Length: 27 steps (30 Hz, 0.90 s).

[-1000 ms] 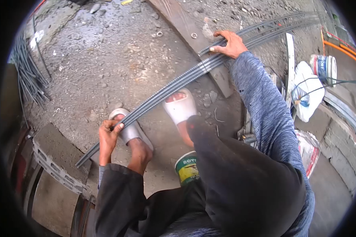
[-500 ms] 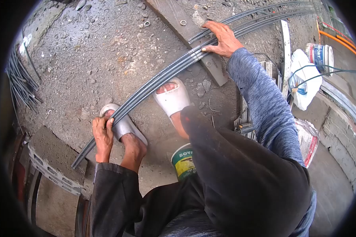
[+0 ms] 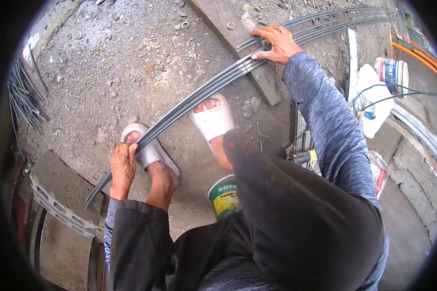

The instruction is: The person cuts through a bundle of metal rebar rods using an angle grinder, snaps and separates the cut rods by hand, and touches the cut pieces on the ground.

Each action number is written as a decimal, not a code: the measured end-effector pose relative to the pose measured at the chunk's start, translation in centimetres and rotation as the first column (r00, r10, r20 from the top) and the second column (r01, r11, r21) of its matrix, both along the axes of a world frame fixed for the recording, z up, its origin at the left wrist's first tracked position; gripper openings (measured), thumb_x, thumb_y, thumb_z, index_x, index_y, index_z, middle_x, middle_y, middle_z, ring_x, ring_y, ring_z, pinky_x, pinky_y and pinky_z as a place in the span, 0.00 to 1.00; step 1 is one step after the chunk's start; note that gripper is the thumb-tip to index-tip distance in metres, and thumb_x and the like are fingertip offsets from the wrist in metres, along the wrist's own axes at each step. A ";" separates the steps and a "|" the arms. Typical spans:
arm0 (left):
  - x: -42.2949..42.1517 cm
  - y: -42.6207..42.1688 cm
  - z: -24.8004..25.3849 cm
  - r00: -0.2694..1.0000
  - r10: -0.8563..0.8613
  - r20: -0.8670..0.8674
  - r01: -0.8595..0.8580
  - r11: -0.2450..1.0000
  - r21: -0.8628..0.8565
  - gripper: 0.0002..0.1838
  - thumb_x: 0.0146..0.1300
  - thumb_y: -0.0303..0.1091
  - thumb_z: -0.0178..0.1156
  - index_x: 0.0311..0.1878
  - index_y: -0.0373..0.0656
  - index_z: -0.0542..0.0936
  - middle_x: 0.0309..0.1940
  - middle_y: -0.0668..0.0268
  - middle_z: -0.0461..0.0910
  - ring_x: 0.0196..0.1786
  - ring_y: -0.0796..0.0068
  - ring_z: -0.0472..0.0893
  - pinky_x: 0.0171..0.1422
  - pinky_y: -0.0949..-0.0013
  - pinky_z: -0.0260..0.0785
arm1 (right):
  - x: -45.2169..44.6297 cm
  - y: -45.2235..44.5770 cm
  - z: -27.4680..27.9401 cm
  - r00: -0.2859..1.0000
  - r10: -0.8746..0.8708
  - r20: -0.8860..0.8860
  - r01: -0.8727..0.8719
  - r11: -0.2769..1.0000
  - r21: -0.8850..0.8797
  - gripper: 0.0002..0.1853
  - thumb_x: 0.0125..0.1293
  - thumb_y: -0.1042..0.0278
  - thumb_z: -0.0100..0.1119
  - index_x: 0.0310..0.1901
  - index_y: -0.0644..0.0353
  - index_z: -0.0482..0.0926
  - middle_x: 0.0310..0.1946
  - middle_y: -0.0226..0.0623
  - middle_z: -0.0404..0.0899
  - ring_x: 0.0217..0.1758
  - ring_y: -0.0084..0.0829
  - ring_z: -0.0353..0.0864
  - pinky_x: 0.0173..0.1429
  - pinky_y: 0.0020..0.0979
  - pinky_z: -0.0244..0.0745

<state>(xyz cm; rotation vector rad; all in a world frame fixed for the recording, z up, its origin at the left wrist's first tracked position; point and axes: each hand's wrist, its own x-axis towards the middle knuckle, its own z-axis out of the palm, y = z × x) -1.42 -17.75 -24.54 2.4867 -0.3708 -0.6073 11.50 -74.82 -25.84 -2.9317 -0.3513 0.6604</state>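
Rebar bundle (image 3: 204, 91) inside left grip (image 3: 123, 164)

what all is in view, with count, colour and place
steel bars: several, grey, diagonal across middle
loose rods: many, grey, far left
wooden beam: one, brown, upper middle
rings: two, grey, on and beside beam
hollow block: one, grey, lower left
tub: one, green and yellow, lower middle
bucket: one, white, blue and red, upper right
bag: one, white, right
printed sack: one, white and red, right
pipes: at least two, orange, upper right
strip: one, white, upper right
unclear item: one, black and yellow, right of centre
slippers: two, white, middle
trousers: one pair, dark, bottom
sleeves: two, bluish, right, lower left
feet: two, in slippers
left grip: one, bare, closed around bars
right grip: one, bare, spread over bars
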 end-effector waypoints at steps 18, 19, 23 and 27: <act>4.2 -0.7 3.6 0.933 0.059 -0.355 -0.013 0.992 0.128 0.30 0.77 0.53 0.58 0.32 0.30 0.78 0.22 0.43 0.73 0.25 0.46 0.74 0.33 0.49 0.65 | 4.6 0.7 -1.7 0.945 0.000 -0.327 -0.048 0.989 -0.138 0.53 0.45 0.17 0.68 0.59 0.60 0.82 0.52 0.50 0.84 0.68 0.47 0.75 0.78 0.52 0.56; 4.1 -1.0 4.3 0.930 0.064 -0.362 -0.008 0.988 0.154 0.30 0.77 0.53 0.58 0.31 0.30 0.78 0.22 0.43 0.74 0.25 0.44 0.75 0.33 0.49 0.65 | 4.5 0.6 -1.8 0.945 0.008 -0.327 -0.048 0.992 -0.114 0.53 0.46 0.17 0.68 0.59 0.61 0.83 0.51 0.50 0.84 0.67 0.47 0.76 0.77 0.52 0.57; 4.9 -1.9 7.7 0.909 0.091 -0.406 -0.003 0.977 0.212 0.30 0.77 0.52 0.58 0.31 0.30 0.81 0.20 0.43 0.74 0.25 0.44 0.78 0.33 0.50 0.66 | 3.4 -0.2 -2.7 0.982 0.042 -0.187 -0.048 0.999 -0.026 0.51 0.47 0.17 0.67 0.56 0.62 0.83 0.48 0.48 0.85 0.62 0.48 0.77 0.74 0.51 0.58; 6.8 -3.7 12.5 0.877 0.106 -0.468 0.021 0.966 0.258 0.29 0.77 0.50 0.58 0.31 0.29 0.82 0.15 0.48 0.70 0.20 0.59 0.74 0.30 0.54 0.65 | 3.8 0.0 -2.6 0.967 0.017 -0.254 -0.020 1.000 -0.012 0.48 0.46 0.16 0.67 0.52 0.57 0.86 0.47 0.46 0.86 0.67 0.46 0.77 0.72 0.51 0.59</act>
